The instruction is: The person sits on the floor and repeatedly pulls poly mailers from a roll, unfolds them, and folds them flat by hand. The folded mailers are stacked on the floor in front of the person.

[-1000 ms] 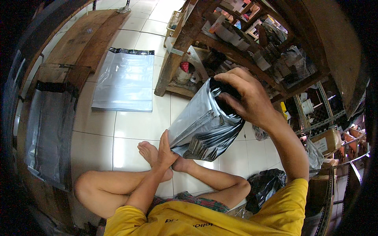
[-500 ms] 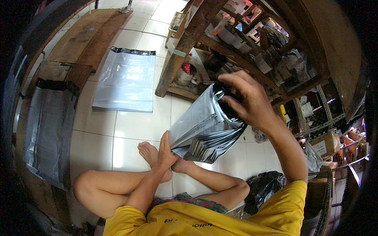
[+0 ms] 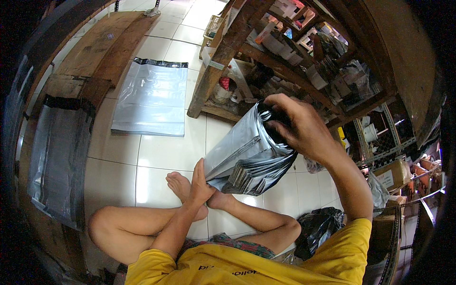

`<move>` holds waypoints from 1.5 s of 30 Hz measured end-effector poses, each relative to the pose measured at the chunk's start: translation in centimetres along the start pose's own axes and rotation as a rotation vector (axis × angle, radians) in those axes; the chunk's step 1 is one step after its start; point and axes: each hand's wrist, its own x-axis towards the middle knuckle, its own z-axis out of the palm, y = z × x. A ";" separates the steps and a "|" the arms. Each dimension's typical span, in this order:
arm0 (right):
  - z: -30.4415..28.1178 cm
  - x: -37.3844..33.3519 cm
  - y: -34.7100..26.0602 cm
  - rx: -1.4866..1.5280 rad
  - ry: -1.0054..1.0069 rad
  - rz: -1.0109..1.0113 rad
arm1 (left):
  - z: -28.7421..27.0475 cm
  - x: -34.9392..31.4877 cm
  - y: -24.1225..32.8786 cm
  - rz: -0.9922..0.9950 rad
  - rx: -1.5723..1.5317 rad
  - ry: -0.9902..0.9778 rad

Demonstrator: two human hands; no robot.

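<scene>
A thick folded bundle of grey plastic mailing bags point(image 3: 237, 142), dark on the inside, is held slanted above my crossed legs. My left hand point(image 3: 200, 186) closes on its lower left end, the fingers lying along its side. At the upper right end, my right hand point(image 3: 299, 124) has its thumb and fingers curled onto the dark open edges of the bags; the fingertips are partly hidden. Many layered edges fan out along the bundle's lower right side. A flat stack of the same kind of bags point(image 3: 151, 97) lies on the tiles, farther off to the left.
More grey bags point(image 3: 61, 159) rest on a wooden board point(image 3: 90, 52) at the left. A wooden shelf point(image 3: 209, 71) crammed with packets stands ahead and to the right. Near my right knee lies a black plastic bag point(image 3: 318, 228). Metal racks with a cardboard box point(image 3: 392, 175) are at the right.
My right hand's fingers have come down and curled closer onto the bundle's upper edge. The bundle has shifted only slightly, and my left hand stays in place.
</scene>
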 end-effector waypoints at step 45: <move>1.9 4.8 -2.0 0.109 -0.086 0.055 | 0.4 0.7 -0.1 0.064 -0.112 0.115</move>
